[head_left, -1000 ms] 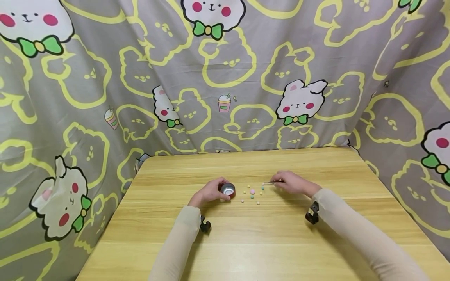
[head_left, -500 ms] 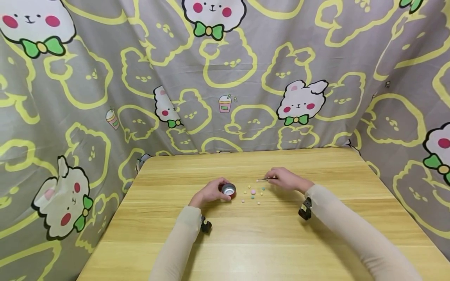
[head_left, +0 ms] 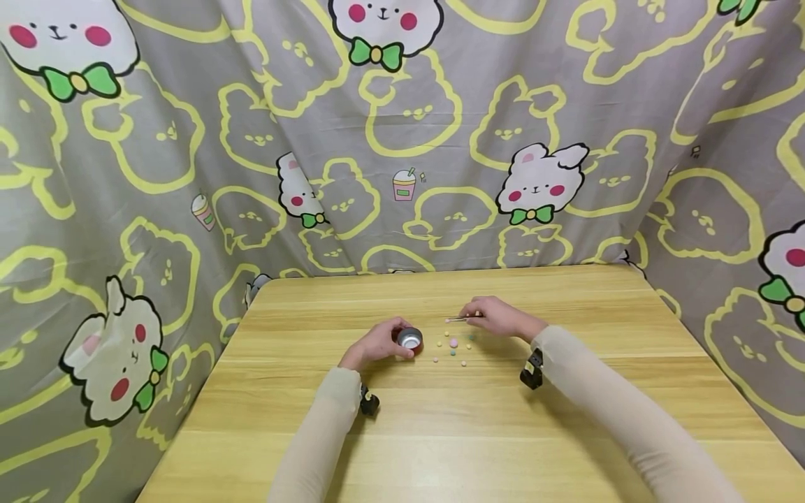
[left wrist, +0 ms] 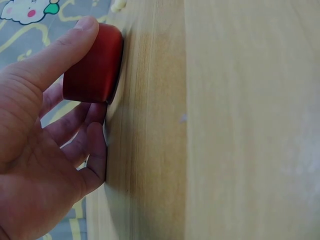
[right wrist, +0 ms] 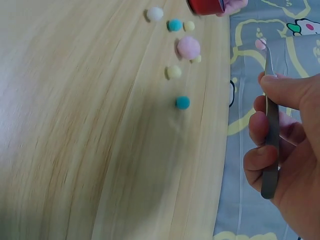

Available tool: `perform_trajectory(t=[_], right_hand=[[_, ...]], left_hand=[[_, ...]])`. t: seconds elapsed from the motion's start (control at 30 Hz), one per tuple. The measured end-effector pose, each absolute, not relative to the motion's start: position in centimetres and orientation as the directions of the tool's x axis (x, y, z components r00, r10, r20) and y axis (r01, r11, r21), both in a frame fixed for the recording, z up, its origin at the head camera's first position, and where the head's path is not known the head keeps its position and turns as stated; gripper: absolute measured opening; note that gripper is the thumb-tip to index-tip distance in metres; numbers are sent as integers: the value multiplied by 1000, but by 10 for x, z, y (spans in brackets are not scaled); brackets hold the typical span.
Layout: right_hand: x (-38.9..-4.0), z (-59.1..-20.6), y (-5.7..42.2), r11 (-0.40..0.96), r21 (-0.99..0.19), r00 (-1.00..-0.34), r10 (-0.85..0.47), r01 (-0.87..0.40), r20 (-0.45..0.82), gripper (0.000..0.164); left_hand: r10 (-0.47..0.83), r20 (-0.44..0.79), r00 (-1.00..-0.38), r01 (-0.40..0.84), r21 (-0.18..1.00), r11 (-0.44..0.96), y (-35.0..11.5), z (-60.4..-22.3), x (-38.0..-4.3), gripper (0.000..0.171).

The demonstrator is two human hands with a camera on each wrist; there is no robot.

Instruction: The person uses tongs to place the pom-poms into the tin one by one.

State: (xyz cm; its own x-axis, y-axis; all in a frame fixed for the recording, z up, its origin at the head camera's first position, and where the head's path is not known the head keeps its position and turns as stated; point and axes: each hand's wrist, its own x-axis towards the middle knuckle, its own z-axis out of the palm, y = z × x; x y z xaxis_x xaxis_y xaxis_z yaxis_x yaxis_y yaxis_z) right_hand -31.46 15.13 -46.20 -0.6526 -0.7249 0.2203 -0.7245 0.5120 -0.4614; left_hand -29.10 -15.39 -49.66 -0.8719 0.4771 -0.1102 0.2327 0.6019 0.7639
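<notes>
My left hand (head_left: 379, 341) grips a small round tin (left wrist: 95, 65), red outside and silver inside, between thumb and fingers. It sits on the table with its open top facing up. My right hand (head_left: 502, 316) holds metal tweezers (right wrist: 271, 130) between thumb and fingers. At their tips is a small pale pink ball (right wrist: 260, 44), raised above the table. Below and left of it in the right wrist view lie a larger pink ball (right wrist: 188, 47), a teal ball (right wrist: 182, 102), another teal ball (right wrist: 174, 25), a pale yellow ball (right wrist: 173, 72) and a whitish ball (right wrist: 155, 14).
The balls lie scattered on the wooden table (head_left: 440, 419), just right of the tin. A patterned grey curtain (head_left: 440, 126) hangs behind the table and along both sides.
My right hand has moved left with the tweezers, carrying the small pale pink ball from the right of the scattered balls toward the tin. My left hand and the tin have stayed put.
</notes>
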Motion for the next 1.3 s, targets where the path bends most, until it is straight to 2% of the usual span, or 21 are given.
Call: perform_trajectory(t=[0.23,0.47,1.1,1.3], right_hand=[[-316,-460,140,508,-475,-652,-730,-719,205,15],[-318,-463,128,474,-465,-617,-755,-748,223,14],[-312,-463,97,497,-515,-630,-768,-698,113,17],[-311,-464,90,500,-491,-621,-775,-713,114,17]], left_hand=[[468,-120,-876,212,774,597,-154,-495,-290,50],[481,-109,-870,225,781,583,-155,-496,-290,48],[486,-96,-869,240,776,584,-154,-494,-288,46],[476,-106,-873,239,758,607,-154,-496,-290,46]])
